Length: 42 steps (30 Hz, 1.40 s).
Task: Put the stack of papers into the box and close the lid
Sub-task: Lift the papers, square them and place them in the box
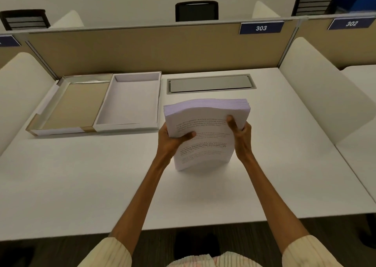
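A thick stack of printed papers (205, 124) stands on its lower edge on the white desk (81, 185), tilted and bowed. My left hand (173, 139) grips its left side with the thumb on the top sheet. My right hand (241, 133) grips its right side. The open white box (130, 98) lies to the left of the stack, empty, near the back of the desk. Its lid (73, 104), tan inside with a silver far edge, lies flat, joined to the box's left side.
A grey cable hatch (210, 83) is set into the desk behind the stack. A tan partition (142, 47) with number plates 303 and 302 closes the back. White side dividers (325, 88) flank the desk. Chairs stand beyond the partition.
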Available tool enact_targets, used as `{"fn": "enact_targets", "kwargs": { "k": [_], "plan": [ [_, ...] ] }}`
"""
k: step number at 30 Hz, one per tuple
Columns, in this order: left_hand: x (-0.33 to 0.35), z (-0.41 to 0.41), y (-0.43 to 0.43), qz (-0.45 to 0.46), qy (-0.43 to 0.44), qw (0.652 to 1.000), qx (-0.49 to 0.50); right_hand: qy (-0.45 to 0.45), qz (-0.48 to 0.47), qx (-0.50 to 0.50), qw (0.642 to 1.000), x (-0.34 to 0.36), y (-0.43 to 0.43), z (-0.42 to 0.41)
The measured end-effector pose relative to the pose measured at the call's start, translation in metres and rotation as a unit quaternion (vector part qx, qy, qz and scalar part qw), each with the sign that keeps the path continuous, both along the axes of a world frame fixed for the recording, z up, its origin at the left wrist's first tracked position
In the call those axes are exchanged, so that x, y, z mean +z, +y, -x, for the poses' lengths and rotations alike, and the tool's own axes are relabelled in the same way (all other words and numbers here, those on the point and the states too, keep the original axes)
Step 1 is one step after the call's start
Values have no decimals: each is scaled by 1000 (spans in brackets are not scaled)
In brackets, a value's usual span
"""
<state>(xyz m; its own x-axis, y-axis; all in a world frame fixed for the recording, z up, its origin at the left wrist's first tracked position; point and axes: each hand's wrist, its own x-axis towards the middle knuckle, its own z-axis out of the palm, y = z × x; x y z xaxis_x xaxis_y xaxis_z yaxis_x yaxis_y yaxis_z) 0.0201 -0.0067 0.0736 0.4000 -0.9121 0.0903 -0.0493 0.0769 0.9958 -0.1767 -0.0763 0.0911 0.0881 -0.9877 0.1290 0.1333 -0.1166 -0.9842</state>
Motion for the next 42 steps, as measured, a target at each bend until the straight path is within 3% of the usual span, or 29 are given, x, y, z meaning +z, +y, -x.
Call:
{"fn": "enact_targets", "kwargs": {
  "k": [5, 12, 22, 28, 35, 42],
  "plan": [
    [35, 12, -13, 57, 74, 993, 74, -37, 9, -36, 999, 19, -6, -7],
    [40, 17, -23, 67, 50, 988, 134, -24, 23, -123, 992, 30, -17, -15],
    [3, 16, -10, 102, 6, 991, 89, -5, -7, -28, 1000, -16, -5, -6],
    [-9, 10, -22, 56, -2, 992, 115, 1, -40, -63, 997, -17, -11, -9],
    [-22, 4, -10, 107, 7, 991, 83, 11, -21, -33, 999, -30, 0, -12],
    [-37, 3, -11, 43, -21, 994, 94, 45, -59, -36, 997, -50, 6, -13]
  ]
}}
